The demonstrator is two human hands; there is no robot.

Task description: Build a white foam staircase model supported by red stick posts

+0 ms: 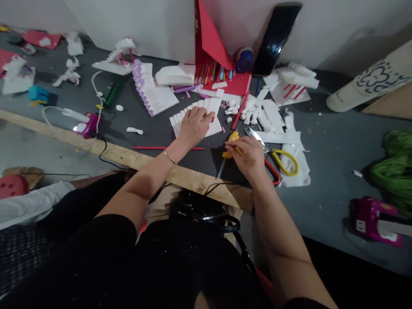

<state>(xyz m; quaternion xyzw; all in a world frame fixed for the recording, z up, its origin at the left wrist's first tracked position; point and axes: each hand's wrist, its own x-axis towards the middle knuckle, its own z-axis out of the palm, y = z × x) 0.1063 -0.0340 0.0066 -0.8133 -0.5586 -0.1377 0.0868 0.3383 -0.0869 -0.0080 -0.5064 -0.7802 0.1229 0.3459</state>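
Note:
My left hand (195,124) rests on a fan-like stepped piece of white foam or card (182,118), its fingers curled over the strips. A small red bit shows by its fingertips; I cannot make out what it is. My right hand (248,155) has its fingers closed on a yellow tool (232,139), from whose near end a thin pale rod sticks out. Scissors (286,162) with one yellow and one red handle lie partly beneath and beside my right hand. A red stick (240,110) leans over white clay lumps (252,112) just beyond.
Purple-edged stepped white work (144,90), a red folder (212,47) with pens and an upright phone (277,38) stand behind. Green yarn (392,167), a purple device (375,221) and a white bottle (370,79) are rightward. A red stick (154,148) lies near the wooden edge (193,180).

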